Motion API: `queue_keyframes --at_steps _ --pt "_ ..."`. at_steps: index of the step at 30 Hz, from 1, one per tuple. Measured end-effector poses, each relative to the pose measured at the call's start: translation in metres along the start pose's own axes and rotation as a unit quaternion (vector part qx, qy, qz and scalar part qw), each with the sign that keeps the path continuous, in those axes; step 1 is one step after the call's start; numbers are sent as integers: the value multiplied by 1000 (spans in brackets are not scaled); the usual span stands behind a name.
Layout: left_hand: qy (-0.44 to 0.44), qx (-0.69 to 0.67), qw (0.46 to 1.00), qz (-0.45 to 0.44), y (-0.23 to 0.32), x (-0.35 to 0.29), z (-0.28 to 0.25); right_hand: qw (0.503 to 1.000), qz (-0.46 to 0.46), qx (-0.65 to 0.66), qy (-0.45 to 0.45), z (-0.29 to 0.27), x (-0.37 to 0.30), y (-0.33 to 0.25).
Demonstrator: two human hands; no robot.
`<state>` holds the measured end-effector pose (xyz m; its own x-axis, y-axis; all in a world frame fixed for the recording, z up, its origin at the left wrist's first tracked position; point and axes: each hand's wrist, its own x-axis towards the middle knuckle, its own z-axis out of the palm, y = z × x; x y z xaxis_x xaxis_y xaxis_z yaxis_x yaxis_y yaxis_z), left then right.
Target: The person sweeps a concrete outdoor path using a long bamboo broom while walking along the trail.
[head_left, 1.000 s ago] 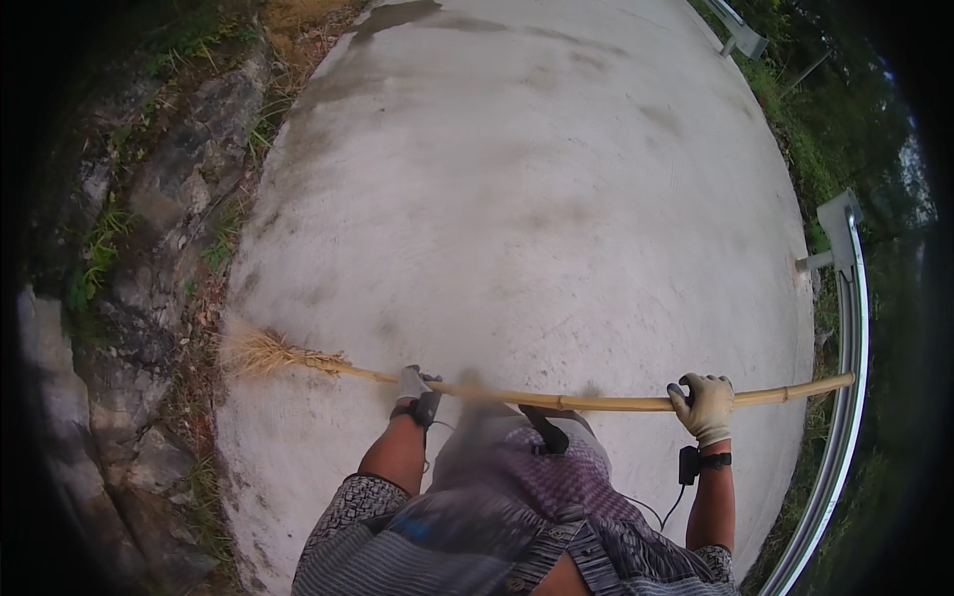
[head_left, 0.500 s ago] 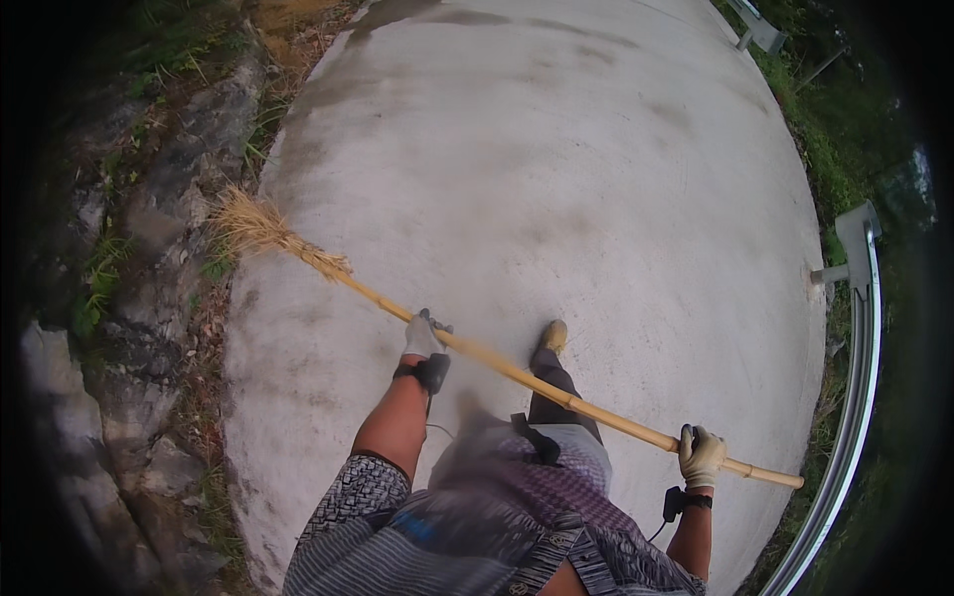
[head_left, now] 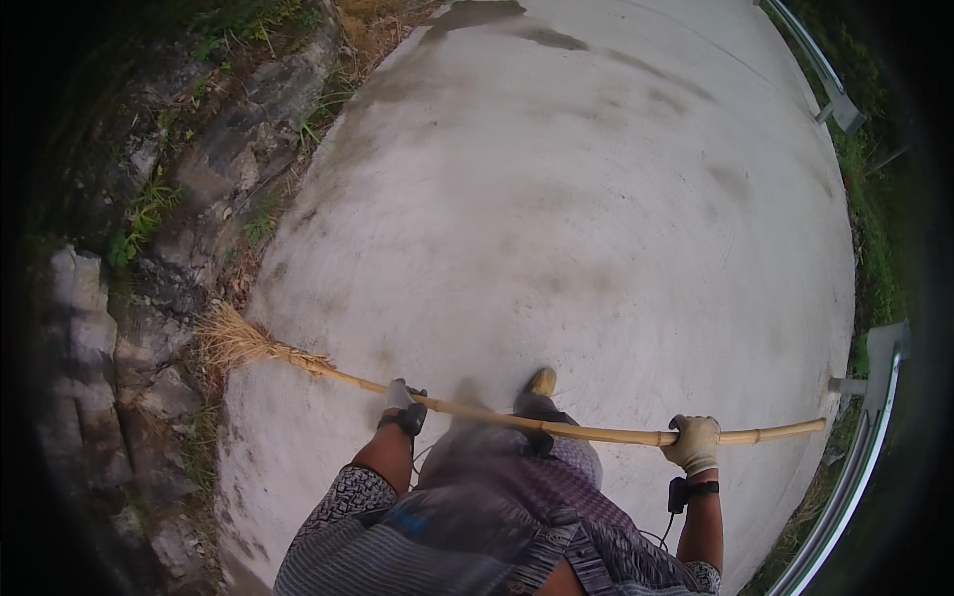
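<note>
A long broom (head_left: 586, 432) with a bamboo handle lies across in front of my body, both hands on it. Its straw bristles (head_left: 243, 341) fan out at the left, over the edge between pavement and rock. My left hand (head_left: 402, 395), in a pale glove, is closed round the handle not far from the bristles; its fingers are partly hidden. Toward the other end, my right hand (head_left: 693, 443), in a cream glove, wraps the handle from above. The bare handle end sticks out to the right of it. A dark device is strapped on each wrist.
A pale concrete road (head_left: 556, 228) with dark damp patches runs ahead. Along its left side rises a rocky bank (head_left: 214, 179) with grass and dry leaves. A metal guardrail (head_left: 874, 427) and green plants line the right edge. My shoe (head_left: 542, 380) is below the handle.
The bristle end has swung nearer to me along the left edge, and the handle lies more level. My left hand has drawn back and my right hand has risen slightly. The view has shifted.
</note>
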<state>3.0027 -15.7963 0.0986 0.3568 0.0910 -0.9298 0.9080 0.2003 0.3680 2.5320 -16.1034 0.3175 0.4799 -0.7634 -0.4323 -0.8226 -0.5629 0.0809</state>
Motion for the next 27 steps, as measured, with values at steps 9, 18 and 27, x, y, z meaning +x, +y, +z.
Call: queue_keyframes --at_steps 9,18,27 --pt "16 -60 996 -57 -6 51 22 989 -90 -107 43 -106 161 -32" --pt "1 40 994 -102 42 81 208 993 25 -109 45 -187 210 -48" --pt "-144 143 978 -36 97 93 375 980 196 -33 20 -126 156 -76"
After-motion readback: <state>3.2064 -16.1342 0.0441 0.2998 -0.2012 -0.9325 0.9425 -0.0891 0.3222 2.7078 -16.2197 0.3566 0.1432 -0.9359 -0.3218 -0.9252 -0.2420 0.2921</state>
